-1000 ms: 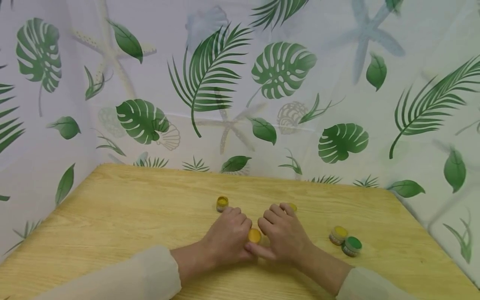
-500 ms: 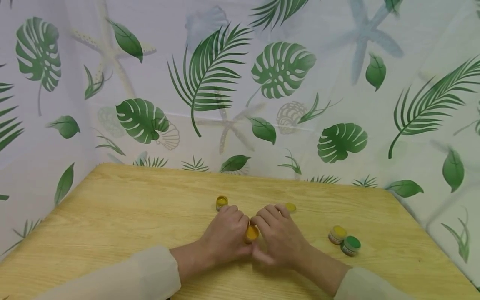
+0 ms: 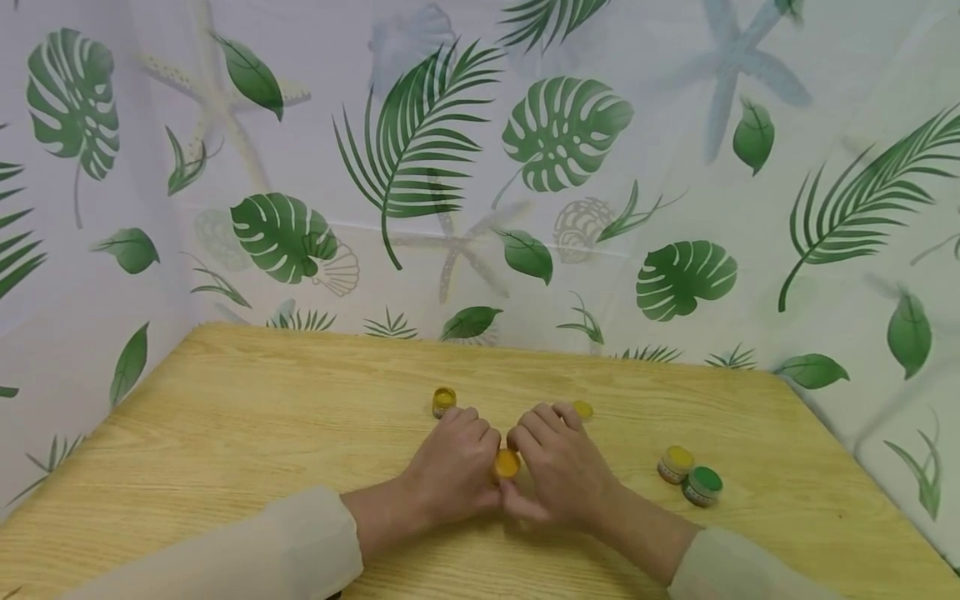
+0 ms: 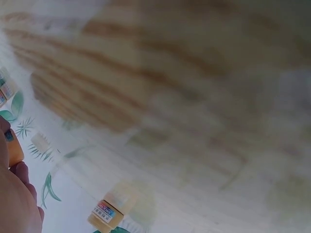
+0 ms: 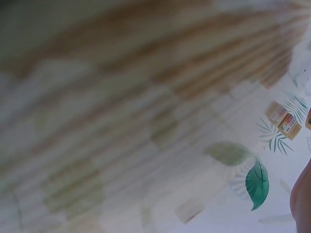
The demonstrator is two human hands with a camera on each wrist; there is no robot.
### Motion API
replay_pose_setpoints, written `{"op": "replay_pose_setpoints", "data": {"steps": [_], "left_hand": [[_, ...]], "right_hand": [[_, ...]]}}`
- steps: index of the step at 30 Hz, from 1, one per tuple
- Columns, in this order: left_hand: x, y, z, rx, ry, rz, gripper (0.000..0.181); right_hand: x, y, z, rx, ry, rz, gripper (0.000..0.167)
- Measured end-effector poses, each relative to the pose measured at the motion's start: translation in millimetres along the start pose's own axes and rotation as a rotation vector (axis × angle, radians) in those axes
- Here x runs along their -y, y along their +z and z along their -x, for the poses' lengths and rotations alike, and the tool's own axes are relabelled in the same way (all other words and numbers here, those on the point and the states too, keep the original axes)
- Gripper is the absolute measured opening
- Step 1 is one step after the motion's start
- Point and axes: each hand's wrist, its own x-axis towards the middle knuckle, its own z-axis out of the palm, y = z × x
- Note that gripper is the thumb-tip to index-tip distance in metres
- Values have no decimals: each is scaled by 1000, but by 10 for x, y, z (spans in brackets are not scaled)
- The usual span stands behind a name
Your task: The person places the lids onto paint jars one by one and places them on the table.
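A small jar with an orange top (image 3: 507, 463) is held between my two hands in the head view. My left hand (image 3: 453, 467) grips it from the left, with curled fingers. My right hand (image 3: 562, 471) closes on it from the right, fingertips at its far edge and thumb on the near side. The jar's body is mostly hidden by the hands. In the left wrist view the orange jar (image 4: 15, 151) shows at the left edge beside my left hand (image 4: 19, 199). Only a sliver of my right hand (image 5: 303, 201) appears in the right wrist view.
An uncovered jar of dark yellow paint (image 3: 444, 402) stands behind my left hand. A yellow lid (image 3: 582, 409) lies behind the right. Further right, a yellow-topped jar (image 3: 676, 464) and a green-topped jar (image 3: 702, 486) stand together on the wood-grain table (image 3: 262, 417).
My right hand has shifted, its fingers first moving left against the orange-topped jar, then slightly back. The thumb has moved off the jar's front. Other jars stay in place.
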Motion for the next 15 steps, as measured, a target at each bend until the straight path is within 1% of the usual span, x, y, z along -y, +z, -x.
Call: {"op": "replay_pose_setpoints", "data": {"steps": [2, 4, 7, 9, 11, 12, 15], "left_hand": [[-1, -2, 3, 5, 5, -1, 37], [-2, -2, 8, 19, 13, 6, 40], [-5, -6, 14, 48, 24, 12, 43], [-7, -13, 11, 60, 26, 14, 43], [-9, -14, 5, 55, 24, 12, 40], [-9, -13, 3, 50, 21, 13, 39], [-2, -6, -2, 34, 9, 18, 38]], "right_hand": [[7, 4, -4, -3, 4, 7, 34], [8, 10, -8, -26, -3, 27, 39], [-6, 23, -16, -93, -22, 68, 55], [-30, 28, -14, -135, -25, 71, 59], [-49, 26, -7, -141, -9, 35, 56], [-56, 22, -3, -130, -1, 9, 52], [-54, 8, 2, -69, 2, -73, 37]]}}
